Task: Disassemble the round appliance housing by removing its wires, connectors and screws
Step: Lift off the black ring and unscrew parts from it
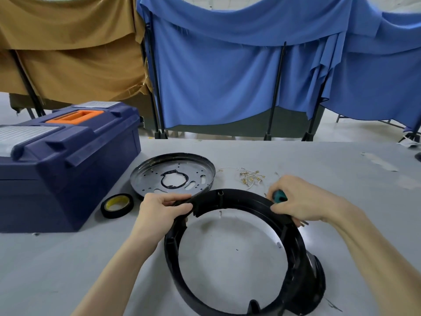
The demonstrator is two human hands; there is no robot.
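The left hand (163, 207) grips the black ring's (230, 195) far rim. The right hand (305, 202) there holds a green screwdriver (280, 196).

Crowded far left and behind housing ring (170, 252); open right and near left.
Blocked at far left by toolbox (68, 169), tape roll (117, 205) just beside it, metal disc (173, 174) just behind the ring's far rim, loose wires (250, 177) right of the disc. Far rim taken by left hand (164, 210) gripping it and right hand (303, 201) holding screwdriver (280, 196). Bare table (341, 179) rightward; clear through the ring's middle.
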